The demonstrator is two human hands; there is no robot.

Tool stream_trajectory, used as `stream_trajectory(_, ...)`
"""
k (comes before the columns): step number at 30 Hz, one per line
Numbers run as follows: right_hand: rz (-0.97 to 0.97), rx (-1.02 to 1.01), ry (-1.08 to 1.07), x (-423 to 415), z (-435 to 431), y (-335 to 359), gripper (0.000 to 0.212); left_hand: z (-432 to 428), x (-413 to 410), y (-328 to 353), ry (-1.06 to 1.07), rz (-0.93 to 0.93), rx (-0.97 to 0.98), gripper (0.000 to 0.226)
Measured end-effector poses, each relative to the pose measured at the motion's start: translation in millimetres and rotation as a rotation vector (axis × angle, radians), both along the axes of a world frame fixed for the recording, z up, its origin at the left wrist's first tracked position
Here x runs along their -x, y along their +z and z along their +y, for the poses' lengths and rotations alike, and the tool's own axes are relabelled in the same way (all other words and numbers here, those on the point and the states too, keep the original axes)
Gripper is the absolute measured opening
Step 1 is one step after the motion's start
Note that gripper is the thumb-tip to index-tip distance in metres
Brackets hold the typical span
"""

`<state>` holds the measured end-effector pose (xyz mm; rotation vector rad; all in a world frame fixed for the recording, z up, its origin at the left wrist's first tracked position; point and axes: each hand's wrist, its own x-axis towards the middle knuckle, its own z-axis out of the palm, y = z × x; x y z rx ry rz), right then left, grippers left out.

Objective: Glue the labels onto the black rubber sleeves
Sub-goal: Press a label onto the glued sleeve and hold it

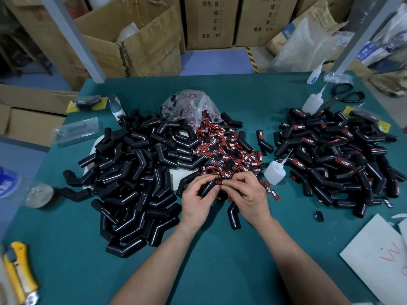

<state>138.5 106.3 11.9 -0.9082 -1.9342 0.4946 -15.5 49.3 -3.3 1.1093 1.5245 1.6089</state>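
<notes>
My left hand [199, 198] grips a black rubber sleeve [208, 186] just in front of the label heap. My right hand [250, 195] pinches a red-and-black label [220, 183] against that sleeve's top. A big pile of bare black sleeves [136, 172] lies to the left. Loose red-and-black labels [229, 155] spill from a clear plastic bag [189, 106] in the middle. Sleeves with labels on them [337, 157] are heaped at the right. A white glue bottle [274, 171] stands just right of my hands.
Two more glue bottles [312, 103] and black scissors [345, 94] lie at the far right. A yellow utility knife [21, 274] sits at the near left, white card [376, 258] at the near right. A tape roll [39, 194] lies left. Cardboard boxes [136, 40] stand behind the green table [220, 260].
</notes>
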Motion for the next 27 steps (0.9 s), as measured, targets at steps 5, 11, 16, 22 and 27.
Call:
stream_trajectory(5,0.183,0.117,-0.119,-5.8,1.6,-1.3,0.030,0.3,1.7,-1.4,-0.002,-0.075,0.037,0.039)
stream_trajectory(11,0.128,0.356,-0.049,-3.7,-0.4,0.2,0.027,-0.4,1.0,1.1,0.009,-0.070,0.043,0.036)
stream_trajectory(16,0.086,0.386,0.040,1.6,-2.9,0.0,0.024,-0.7,0.2,0.5,-0.006,-0.074,0.048,0.038)
stream_trajectory(22,0.083,0.334,0.044,2.4,-3.8,-1.7,0.027,-0.9,0.2,1.8,-0.011,-0.047,0.055,0.039)
stream_trajectory(27,0.097,0.439,0.046,3.7,-3.2,-0.6,0.030,0.0,0.4,-0.4,-0.011,-0.064,0.058,0.033)
